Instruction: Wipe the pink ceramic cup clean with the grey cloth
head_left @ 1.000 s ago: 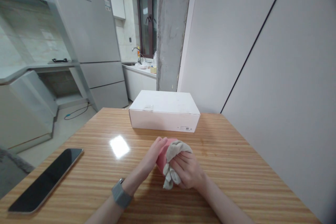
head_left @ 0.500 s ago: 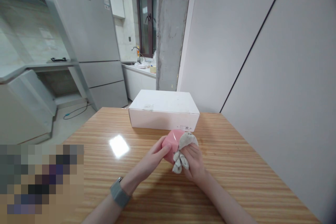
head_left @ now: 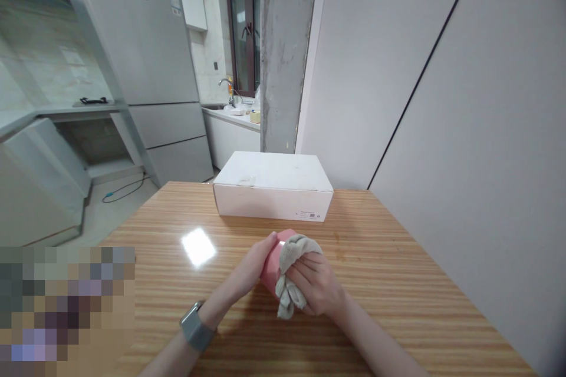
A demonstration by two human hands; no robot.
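- Just below the frame's centre sits a pink object (head_left: 270,274), smooth, rounded and glossy along its upper edge; too much is covered to tell its exact kind.
- A pale grey cloth (head_left: 299,244), soft and matte, is bunched against its right side, a twisted end hanging toward the lower edge.
- The left hand (head_left: 259,259) is curved narrowly around the object's left side, holding it; a grey-banded smartwatch (head_left: 197,328) circles that wrist.
- The right hand (head_left: 316,284) grips the cloth, fingers close together, pressing it to the object.
- Below spreads a glossy wood-grain table (head_left: 380,288), finely striped, a bright reflection left of centre.
- Mid-frame, behind the hands, lies a closed white cardboard box (head_left: 272,203), rectangular, small print at its lower right.
- Pixelation hides the lower-left corner.
- Upper left: a grey three-door refrigerator (head_left: 145,53); upper centre: a rough concrete pillar (head_left: 285,53); right: smooth white wall panels (head_left: 464,159) with a dark seam.
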